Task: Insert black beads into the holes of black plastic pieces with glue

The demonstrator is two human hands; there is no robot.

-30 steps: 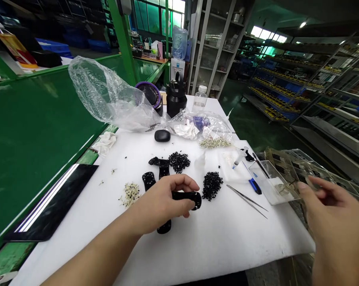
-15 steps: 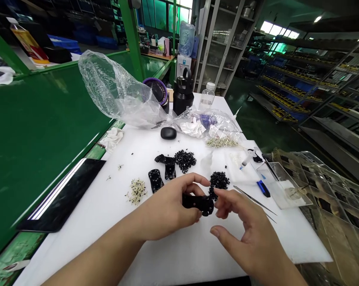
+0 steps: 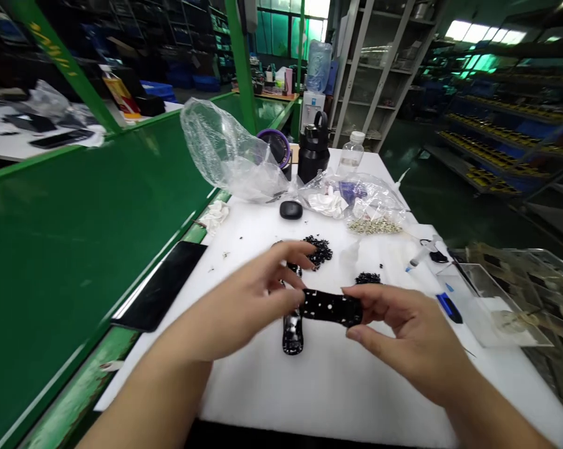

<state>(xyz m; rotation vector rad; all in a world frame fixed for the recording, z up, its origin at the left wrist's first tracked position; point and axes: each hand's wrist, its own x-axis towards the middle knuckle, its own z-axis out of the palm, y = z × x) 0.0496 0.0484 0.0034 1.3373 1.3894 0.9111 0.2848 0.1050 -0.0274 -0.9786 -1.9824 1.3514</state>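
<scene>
A flat black part with small holes (image 3: 330, 306) is held above the white table, its right end between the thumb and fingers of my right hand (image 3: 393, 324). My left hand (image 3: 262, 299) is at the part's left end, fingers apart, the thumb tip close to it. Below my left fingers a second black part (image 3: 293, 337) lies upright on the table, its upper portion partly covered. Behind the hands are a pile of small black pieces (image 3: 321, 251) and another black pile (image 3: 368, 278), mostly hidden by the held part and my right hand.
A black oval case (image 3: 291, 210), clear plastic bags (image 3: 234, 156), a black bottle (image 3: 313, 153) and a clear bottle (image 3: 351, 153) stand or lie farther back. A dark tablet (image 3: 162, 287) is at the left edge. At the right lie a blue-handled tool (image 3: 449, 308) and clear trays (image 3: 500, 305).
The view has turned left. The black part has passed from my left hand to my right, which has closed on it. My left fingers have opened, and another black part now shows below them.
</scene>
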